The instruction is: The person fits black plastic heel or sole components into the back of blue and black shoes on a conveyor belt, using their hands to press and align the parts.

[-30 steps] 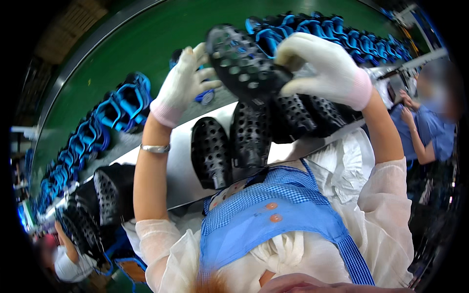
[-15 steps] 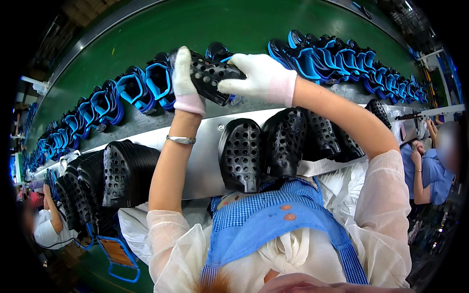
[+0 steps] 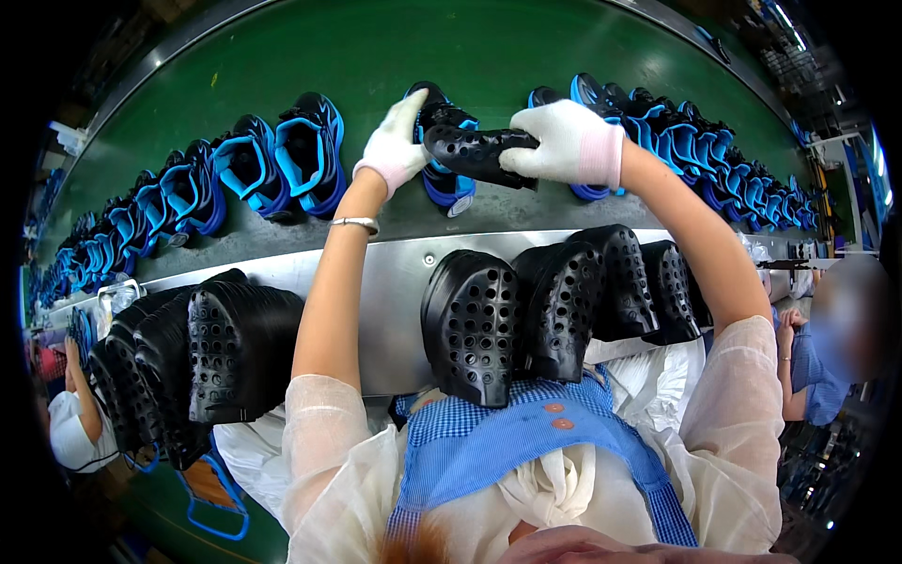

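A black plastic shoe tree (image 3: 474, 155) full of round holes is held nearly level in my gloved right hand (image 3: 564, 143), whose fingers close round its right end. The left end of the shoe tree comes up against my gloved left hand (image 3: 395, 141), which has its fingers stretched upward. Beneath them stands a black and blue sports shoe (image 3: 449, 193) on the green belt, partly covered by the shoe tree. My left fingers lie along the left side of that shoe; whether they press on it I cannot tell.
Rows of black and blue shoes (image 3: 310, 155) line the green conveyor belt (image 3: 376, 47) on both sides. Stacks of black shoe trees (image 3: 470, 329) stand along the metal ledge (image 3: 376, 282) before me, with more stacks (image 3: 240, 348) at left. Another person (image 3: 817, 357) sits far right.
Both hands have moved right with the shoe tree, uncovering shoes at left. My left hand has loosened from around its left end, while my right keeps its hold.
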A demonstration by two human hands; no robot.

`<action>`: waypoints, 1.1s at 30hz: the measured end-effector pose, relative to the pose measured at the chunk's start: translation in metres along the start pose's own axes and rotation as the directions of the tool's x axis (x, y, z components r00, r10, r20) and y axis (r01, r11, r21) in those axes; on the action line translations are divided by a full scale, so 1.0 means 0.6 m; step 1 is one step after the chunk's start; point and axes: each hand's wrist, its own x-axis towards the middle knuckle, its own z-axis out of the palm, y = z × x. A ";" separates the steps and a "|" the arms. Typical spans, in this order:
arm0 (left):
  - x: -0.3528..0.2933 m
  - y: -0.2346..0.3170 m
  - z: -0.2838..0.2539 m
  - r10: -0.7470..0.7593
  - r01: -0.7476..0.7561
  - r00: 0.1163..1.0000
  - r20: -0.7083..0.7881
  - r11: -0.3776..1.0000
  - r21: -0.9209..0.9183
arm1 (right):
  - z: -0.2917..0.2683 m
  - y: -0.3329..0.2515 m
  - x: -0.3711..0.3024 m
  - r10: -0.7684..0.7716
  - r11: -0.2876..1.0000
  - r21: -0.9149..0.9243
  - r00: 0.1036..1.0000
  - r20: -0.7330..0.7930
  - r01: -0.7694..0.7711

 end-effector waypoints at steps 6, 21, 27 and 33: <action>0.004 0.029 -0.015 -0.024 0.011 0.964 0.266 0.999 0.050 | -0.048 0.015 -0.007 0.007 0.994 0.112 0.998 0.058 -0.013; 0.029 0.070 0.014 -0.134 0.123 0.990 0.050 0.974 0.189 | 0.002 0.034 0.080 0.069 0.989 -0.142 0.981 0.179 -0.043; -0.024 0.087 0.008 -0.106 0.118 0.984 -0.145 0.990 0.074 | 0.087 -0.007 0.122 0.031 0.952 -0.306 0.997 0.068 -0.009; -0.067 0.130 0.018 -0.141 0.099 0.964 0.227 0.978 0.184 | 0.102 -0.003 0.139 0.144 0.953 -0.276 0.988 0.061 -0.122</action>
